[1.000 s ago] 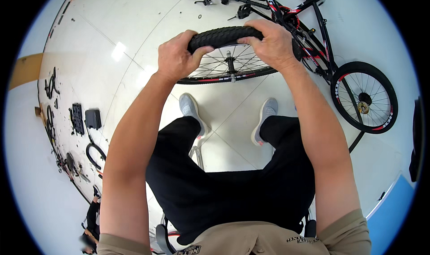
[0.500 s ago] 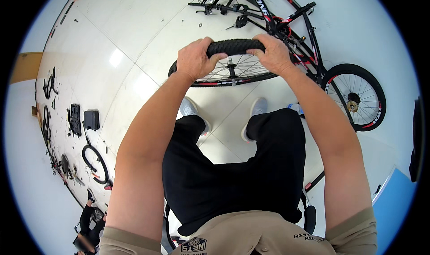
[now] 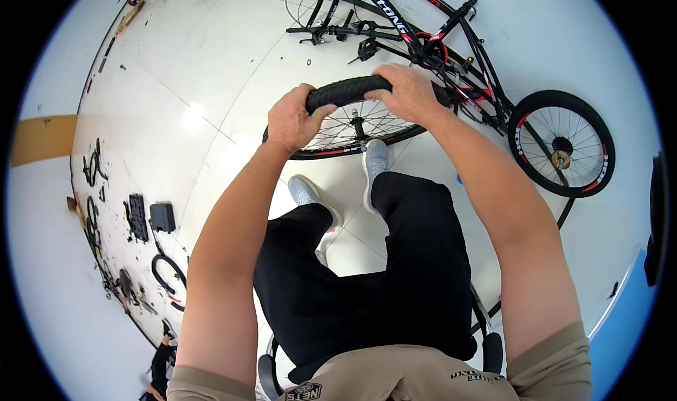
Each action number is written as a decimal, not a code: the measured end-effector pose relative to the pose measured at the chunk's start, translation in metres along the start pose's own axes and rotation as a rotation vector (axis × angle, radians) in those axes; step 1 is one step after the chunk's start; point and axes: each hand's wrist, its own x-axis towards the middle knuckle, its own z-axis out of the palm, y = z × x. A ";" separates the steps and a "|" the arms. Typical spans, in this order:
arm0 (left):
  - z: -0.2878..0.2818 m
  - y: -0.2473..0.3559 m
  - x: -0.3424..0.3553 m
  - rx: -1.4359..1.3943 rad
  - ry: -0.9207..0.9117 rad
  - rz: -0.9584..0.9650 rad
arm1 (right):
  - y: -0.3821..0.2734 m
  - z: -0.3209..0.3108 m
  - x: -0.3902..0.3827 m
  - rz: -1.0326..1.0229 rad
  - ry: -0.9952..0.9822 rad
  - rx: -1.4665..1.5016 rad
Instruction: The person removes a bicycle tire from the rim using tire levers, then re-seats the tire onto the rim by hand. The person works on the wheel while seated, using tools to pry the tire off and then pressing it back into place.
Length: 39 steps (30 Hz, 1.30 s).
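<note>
A bicycle wheel (image 3: 323, 152) with a black knobbly tyre (image 3: 347, 91) stands between my arms, its lower rim close to my shoes. My left hand (image 3: 295, 119) grips the top of the tyre on the left, thumb on the near side. On the right, my right hand (image 3: 406, 95) is wrapped round the same tyre, its thumb also on the near side. Spokes and the hub (image 3: 358, 127) show below the tyre. Part of the rim is hidden behind my hands and the tyre.
A black and red bicycle frame (image 3: 423, 48) lies beyond my right hand. Another wheel with a sprocket (image 3: 562, 144) rests at the right. An opened tool case (image 3: 137, 218), a black box (image 3: 162, 217) and a loose tyre (image 3: 169, 274) lie on the left floor. Another person's leg (image 3: 161, 366) shows lower left.
Both hands and the gripped wheel have shifted slightly left, and the tyre top now slants up to the right. My right foot has moved left, against the wheel's lower edge. The view has turned a little.
</note>
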 end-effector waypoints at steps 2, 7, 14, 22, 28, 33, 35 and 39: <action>-0.002 -0.002 0.005 -0.004 -0.036 -0.029 | 0.003 0.001 0.008 0.036 -0.057 0.013; 0.002 -0.004 0.000 0.018 -0.009 0.000 | 0.006 0.004 0.003 0.011 -0.025 0.002; 0.001 0.001 0.013 -0.025 -0.088 -0.068 | 0.010 -0.006 0.011 0.066 -0.135 -0.010; 0.001 -0.005 0.013 -0.032 -0.064 0.126 | -0.023 0.004 0.020 -0.243 -0.212 -0.080; -0.009 -0.016 0.017 -0.289 -0.051 0.182 | -0.015 0.001 0.022 -0.285 -0.103 -0.117; 0.015 -0.036 0.019 -0.123 0.196 0.260 | -0.003 0.001 0.028 -0.241 -0.064 -0.066; 0.019 -0.034 0.020 -0.138 0.199 0.248 | -0.002 0.000 0.027 -0.219 -0.065 -0.066; 0.018 -0.032 0.030 -0.168 0.182 0.232 | 0.001 0.002 0.029 -0.172 -0.062 -0.037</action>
